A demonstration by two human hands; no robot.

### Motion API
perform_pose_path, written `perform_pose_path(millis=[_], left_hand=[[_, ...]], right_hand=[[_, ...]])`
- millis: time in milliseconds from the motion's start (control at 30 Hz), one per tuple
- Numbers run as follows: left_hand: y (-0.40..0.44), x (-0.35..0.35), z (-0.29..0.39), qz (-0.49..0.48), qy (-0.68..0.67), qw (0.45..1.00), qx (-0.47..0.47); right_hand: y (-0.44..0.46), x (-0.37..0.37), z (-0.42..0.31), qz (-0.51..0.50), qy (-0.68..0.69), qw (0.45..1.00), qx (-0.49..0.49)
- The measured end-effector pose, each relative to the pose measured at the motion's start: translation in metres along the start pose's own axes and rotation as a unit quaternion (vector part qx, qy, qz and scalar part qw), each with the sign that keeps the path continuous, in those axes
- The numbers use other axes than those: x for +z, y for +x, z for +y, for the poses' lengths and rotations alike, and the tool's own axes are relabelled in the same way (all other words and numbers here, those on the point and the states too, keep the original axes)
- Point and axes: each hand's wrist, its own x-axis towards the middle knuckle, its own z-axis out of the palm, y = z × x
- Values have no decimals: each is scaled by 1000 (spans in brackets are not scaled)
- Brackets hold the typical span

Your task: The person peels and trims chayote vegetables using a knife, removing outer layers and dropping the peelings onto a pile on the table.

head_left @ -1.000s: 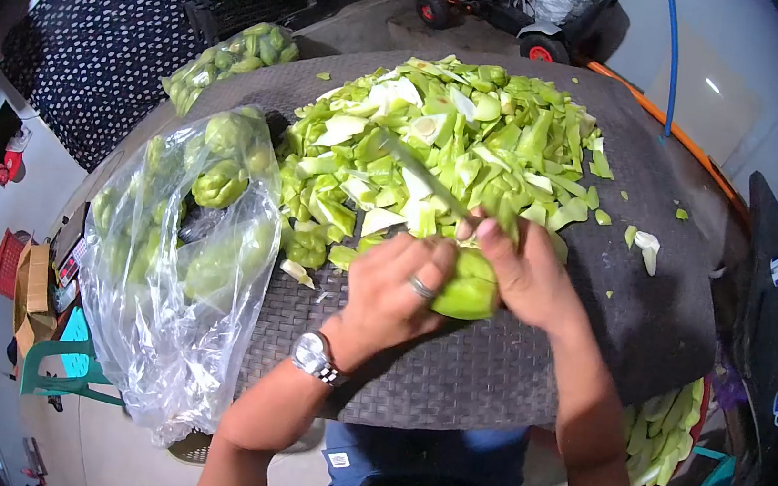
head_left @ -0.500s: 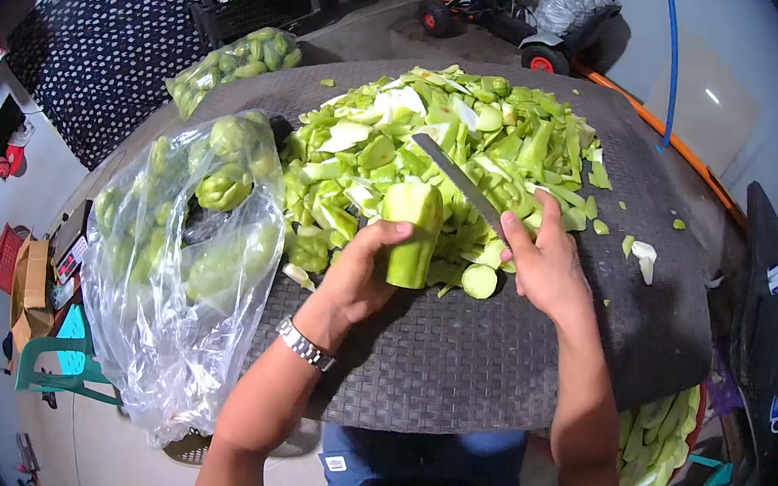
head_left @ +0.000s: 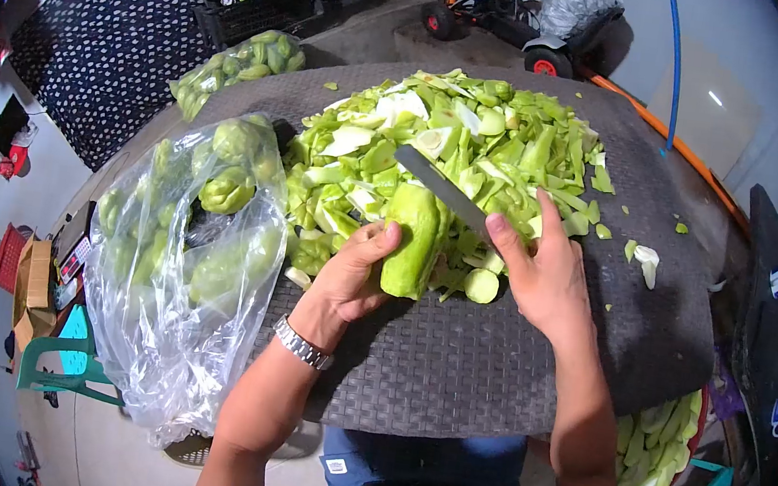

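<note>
A green chayote (head_left: pixel 413 246) stands nearly upright in my left hand (head_left: pixel 354 273), thumb on its near side and fingers behind it. Its facing side looks bumpy and still green-skinned. My right hand (head_left: pixel 546 275) grips a knife (head_left: pixel 443 188) whose dark blade points up and left, just above the top of the chayote. The knife's handle is hidden in my palm, and my index finger is stretched out. Behind both hands spreads a big heap of green peelings and cut pieces (head_left: pixel 504 155). A round cut slice (head_left: pixel 481 285) lies between my hands on the woven table (head_left: pixel 451 375).
To the left, a clear plastic bag (head_left: pixel 179 315) holds several whole chayotes; another filled bag (head_left: pixel 236 67) lies behind it. Peeled pieces (head_left: pixel 659 442) fill a container below the table's right edge. Teal chairs (head_left: pixel 59 359) stand on the floor. A wheeled go-kart (head_left: pixel 519 27) is at the back.
The chayote has been turned in my left hand, so a different, greener side faces me. The knife has shifted slightly left and down, now closer over the chayote's top.
</note>
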Motion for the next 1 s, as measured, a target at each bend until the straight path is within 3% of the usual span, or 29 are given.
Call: perform_pose_path(millis=[100, 200, 300, 333, 400, 567, 667, 833, 1000], left_hand=[[-1, 35, 3, 56, -10, 997, -55], [2, 28, -1, 31, -68, 991, -107], [3, 34, -12, 124, 24, 986, -106], [2, 34, -15, 146, 57, 982, -102], [-1, 44, -18, 157, 101, 981, -57], [6, 73, -23, 232, 91, 968, 31], [-5, 52, -20, 134, 128, 983, -11], [-6, 55, -22, 162, 192, 968, 19], [-10, 63, -24, 215, 210, 954, 7]], right_hand=[[4, 1, 3, -25, 68, 997, -17], [4, 2, 9, -67, 74, 994, -32], [-4, 5, -1, -128, 62, 983, -113], [-8, 10, -3, -157, 45, 982, -97], [-10, 34, 5, -29, -34, 961, -272], [-14, 29, -3, -71, -49, 959, -270], [-16, 29, -4, -80, -70, 960, -259], [-11, 23, 2, -91, -56, 967, -232], [-8, 32, 7, 11, -47, 955, -293]])
